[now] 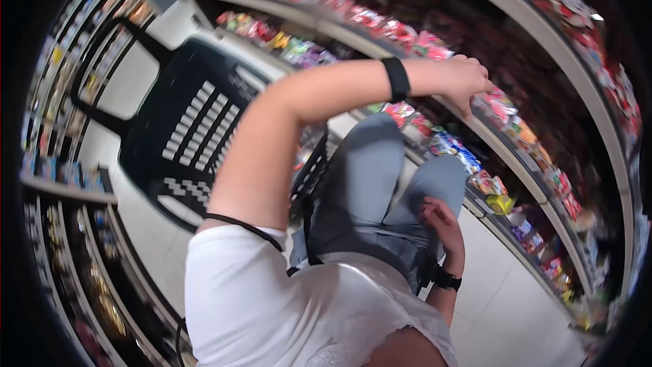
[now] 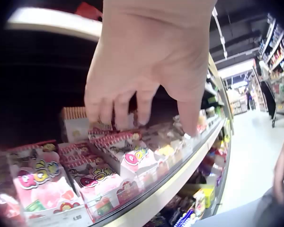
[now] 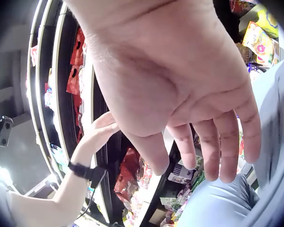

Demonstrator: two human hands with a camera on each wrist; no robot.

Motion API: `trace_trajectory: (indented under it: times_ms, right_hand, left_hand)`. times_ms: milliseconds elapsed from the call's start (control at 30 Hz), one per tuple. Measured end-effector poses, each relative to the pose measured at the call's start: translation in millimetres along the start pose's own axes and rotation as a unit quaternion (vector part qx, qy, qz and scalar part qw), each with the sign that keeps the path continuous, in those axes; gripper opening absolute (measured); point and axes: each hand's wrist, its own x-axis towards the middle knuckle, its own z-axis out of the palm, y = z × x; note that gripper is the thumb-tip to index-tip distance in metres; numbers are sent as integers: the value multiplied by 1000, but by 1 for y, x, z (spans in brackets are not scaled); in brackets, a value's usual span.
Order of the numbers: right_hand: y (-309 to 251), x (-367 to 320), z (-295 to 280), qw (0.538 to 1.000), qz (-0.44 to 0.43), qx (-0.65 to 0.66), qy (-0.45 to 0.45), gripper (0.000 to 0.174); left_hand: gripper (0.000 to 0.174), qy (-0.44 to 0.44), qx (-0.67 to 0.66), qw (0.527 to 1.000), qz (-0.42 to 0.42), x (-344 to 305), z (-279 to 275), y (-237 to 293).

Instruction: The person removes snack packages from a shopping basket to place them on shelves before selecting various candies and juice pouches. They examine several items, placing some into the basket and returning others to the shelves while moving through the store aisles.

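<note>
My left hand (image 1: 463, 81) is stretched out to a shelf of sweets, with its wrist band on. In the left wrist view its fingers point down, spread and loosely bent, over pink candy packets (image 2: 40, 177) standing in rows. The fingertips overlap the packets at the back, near a striped box (image 2: 75, 125). Nothing shows in its grasp. Beside my knee, my right hand (image 1: 445, 223) hangs relaxed with fingers extended. The right wrist view shows that palm (image 3: 175, 90) bare, above my grey trousers (image 3: 217, 203).
A black shopping basket (image 1: 183, 122) with a raised handle stands on the white floor (image 1: 475, 265) to the left. A shelf edge (image 2: 161, 189) runs in front of the packets. More shelves (image 1: 88, 265) line the left side. A person (image 2: 262, 71) stands by a cart down the aisle.
</note>
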Motion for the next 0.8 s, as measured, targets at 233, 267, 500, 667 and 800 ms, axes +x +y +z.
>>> trace_trajectory:
  times_ms: [233, 267, 500, 667, 800]
  right_hand:
    - [-68, 57, 76, 982, -118, -9, -147, 29]
    - [-85, 64, 96, 973, -147, -69, -163, 29]
    - [-127, 96, 246, 742, -533, -318, -256, 28]
    - [-86, 110, 255, 691, -539, -399, -268, 26]
    - [-85, 101, 245, 711, -507, -403, -272, 27]
  left_hand:
    - [30, 72, -96, 937, -328, -207, -185, 1]
    - [28, 116, -117, 903, -396, -235, -196, 1]
    - [38, 132, -42, 713, -687, -426, -159, -75]
    - [49, -102, -86, 654, -744, -487, -66, -93]
    - [65, -157, -218, 508, -819, -591, 104, -106]
